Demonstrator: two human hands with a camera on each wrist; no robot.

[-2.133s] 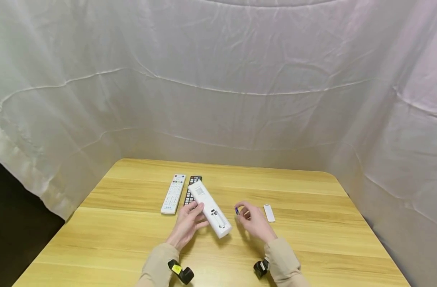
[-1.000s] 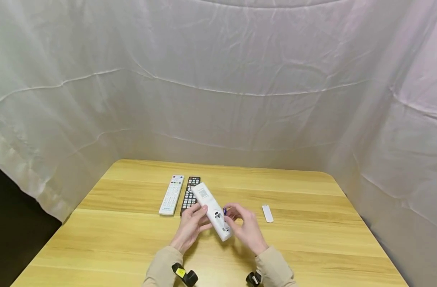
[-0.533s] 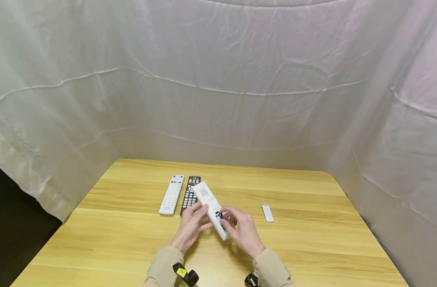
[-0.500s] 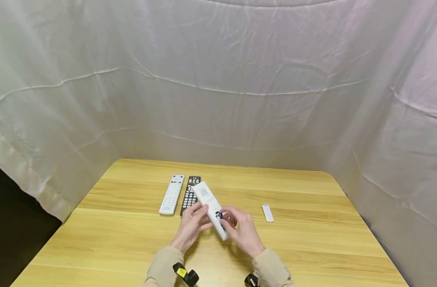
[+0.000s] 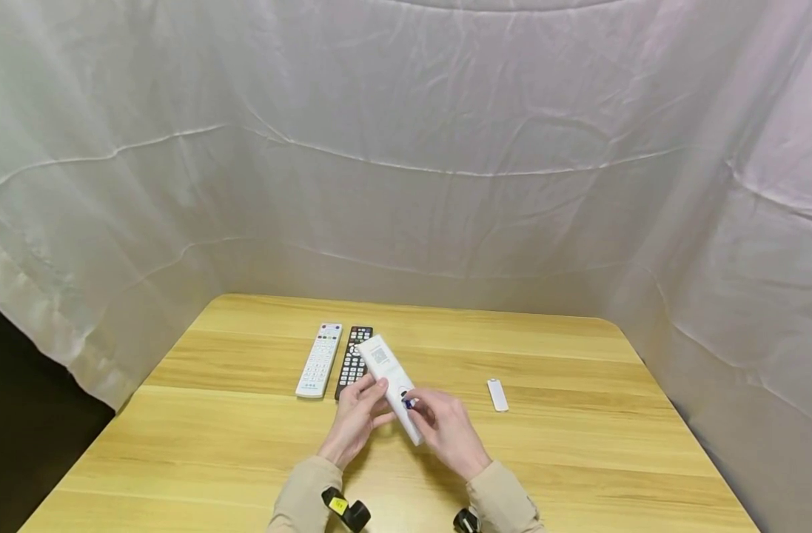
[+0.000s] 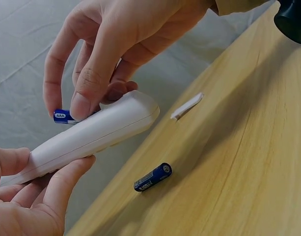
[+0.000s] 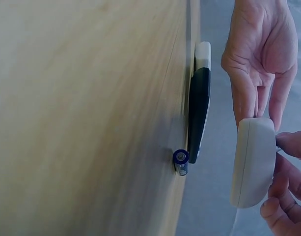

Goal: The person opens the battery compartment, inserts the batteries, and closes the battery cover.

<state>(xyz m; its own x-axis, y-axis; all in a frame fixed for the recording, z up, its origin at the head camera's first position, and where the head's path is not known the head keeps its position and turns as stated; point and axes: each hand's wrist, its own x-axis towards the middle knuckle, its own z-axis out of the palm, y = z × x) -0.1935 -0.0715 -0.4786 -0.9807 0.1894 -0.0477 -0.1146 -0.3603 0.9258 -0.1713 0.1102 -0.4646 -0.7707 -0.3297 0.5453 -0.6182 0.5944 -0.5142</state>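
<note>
My left hand holds a white remote control above the table, its back turned up and slanting down to the right. Thumb and fingers of my right hand pinch a blue AAA battery at the remote's back, where the battery compartment lies. That compartment is mostly hidden by the fingers in the head view. How far the battery sits inside I cannot tell. A second blue battery lies on the table below the remote, as the left wrist view shows. The white battery cover rests to the right.
Side by side at the left lie another white remote and a black remote, buttons up; the held remote partly covers the black one in the head view. Pale curtains enclose the wooden table.
My right hand has moved left with the battery, from beside the remote onto its back. Over the last half second the battery has shifted only slightly there. My left hand keeps its hold.
</note>
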